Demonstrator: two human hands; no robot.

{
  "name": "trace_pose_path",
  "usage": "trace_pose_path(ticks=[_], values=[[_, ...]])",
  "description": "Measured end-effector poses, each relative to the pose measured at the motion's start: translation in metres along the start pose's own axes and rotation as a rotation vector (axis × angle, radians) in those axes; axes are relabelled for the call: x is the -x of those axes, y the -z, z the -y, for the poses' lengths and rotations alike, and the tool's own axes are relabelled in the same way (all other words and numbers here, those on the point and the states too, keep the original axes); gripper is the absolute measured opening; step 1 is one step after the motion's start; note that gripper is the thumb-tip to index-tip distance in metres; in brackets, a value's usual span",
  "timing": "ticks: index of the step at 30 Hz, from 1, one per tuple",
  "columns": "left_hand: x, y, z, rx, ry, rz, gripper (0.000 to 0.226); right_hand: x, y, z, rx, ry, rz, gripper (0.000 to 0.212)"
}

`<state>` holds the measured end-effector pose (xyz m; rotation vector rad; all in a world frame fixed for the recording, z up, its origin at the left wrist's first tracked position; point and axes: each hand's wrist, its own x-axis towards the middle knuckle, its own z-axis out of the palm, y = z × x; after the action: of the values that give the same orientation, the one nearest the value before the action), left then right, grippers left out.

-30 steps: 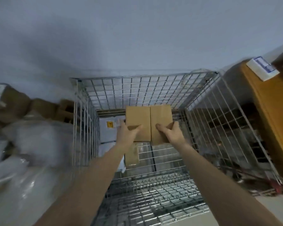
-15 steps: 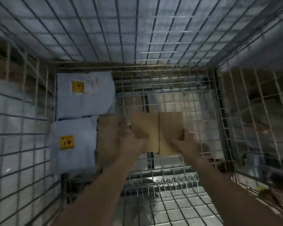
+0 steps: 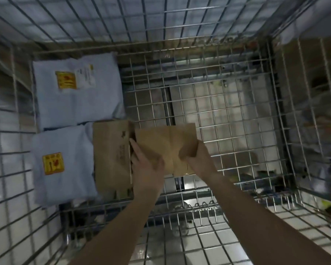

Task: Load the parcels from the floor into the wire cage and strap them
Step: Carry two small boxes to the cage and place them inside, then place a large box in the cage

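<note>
Against the left wall of the silver wire cage (image 3: pixel 227 115) lies a pale grey plastic mailer bag with a yellow sticker (image 3: pixel 75 92) at the back. A second grey mailer bag (image 3: pixel 63 165) lies nearer the camera, and just beside it is a flat brown cardboard parcel (image 3: pixel 111 157).

Next comes the parcel in hand, a small brown cardboard box (image 3: pixel 164 144). It is low inside the cage, its left edge at or touching the flat parcel. I cannot tell whether it rests on the cage floor yet.

The left hand (image 3: pixel 147 165) grasps its left side, fingers lying along the seam between the two cartons. The right hand (image 3: pixel 197 159) grips the near right corner with curled fingers.

To place it well, I judge: lower it level, press it flush against the flat parcel, and draw the left fingers out of the seam before releasing, so nothing gets pinched. Packing tight leftward leaves the bare wire to the right free and should make strapping easier.
</note>
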<state>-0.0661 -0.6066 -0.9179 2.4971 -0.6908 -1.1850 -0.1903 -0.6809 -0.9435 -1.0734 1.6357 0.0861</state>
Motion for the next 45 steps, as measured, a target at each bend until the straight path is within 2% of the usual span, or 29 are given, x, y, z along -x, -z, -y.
trace_pose_path(ticks=[2, 5, 8, 11, 14, 16, 19, 23, 29, 37, 41, 45], values=[[0.004, 0.002, -0.004, -0.130, -0.015, -0.037, 0.097, 0.003, -0.004, 0.008, 0.042, -0.017, 0.000, 0.074], [0.004, 0.006, -0.015, -0.354, 0.056, -0.081, 0.092, 0.013, 0.002, 0.020, 0.153, -0.014, -0.027, 0.084], [0.005, 0.019, -0.028, -0.354, 0.089, -0.093, 0.088, 0.029, 0.023, 0.033, 0.294, 0.023, -0.029, 0.073], [0.016, 0.044, -0.041, -0.307, -0.089, -0.067, 0.081, 0.058, 0.053, 0.052, 0.431, 0.097, -0.007, 0.062], [0.036, 0.098, -0.075, -0.435, -0.340, 0.037, 0.069, 0.105, 0.092, 0.097, 0.605, 0.181, 0.024, 0.055], [0.048, 0.148, -0.110, -0.499, -0.479, 0.114, 0.061, 0.145, 0.116, 0.142, 0.651, 0.231, 0.027, 0.051], [0.077, 0.238, -0.180, -0.398, -0.630, 0.155, 0.047, 0.218, 0.148, 0.231, 0.675, 0.329, -0.034, 0.046], [0.148, 0.381, -0.280, -0.379, -0.794, 0.054, 0.037, 0.345, 0.192, 0.361, 0.714, 0.527, -0.144, 0.043], [0.313, 0.586, -0.369, -0.463, -1.079, -0.147, 0.033, 0.592, 0.232, 0.488, 0.697, 0.735, -0.492, 0.036], [0.488, 0.747, -0.393, -0.410, -1.254, -0.394, 0.032, 0.809, 0.253, 0.537, 0.640, 0.863, -0.764, 0.031], [0.537, 0.790, -0.379, -0.356, -1.256, -0.481, 0.030, 0.872, 0.259, 0.539, 0.641, 0.913, -0.844, 0.028], [0.561, 0.812, -0.347, -0.349, -1.177, -0.565, 0.031, 0.898, 0.259, 0.533, 0.688, 0.937, -0.854, 0.027]])
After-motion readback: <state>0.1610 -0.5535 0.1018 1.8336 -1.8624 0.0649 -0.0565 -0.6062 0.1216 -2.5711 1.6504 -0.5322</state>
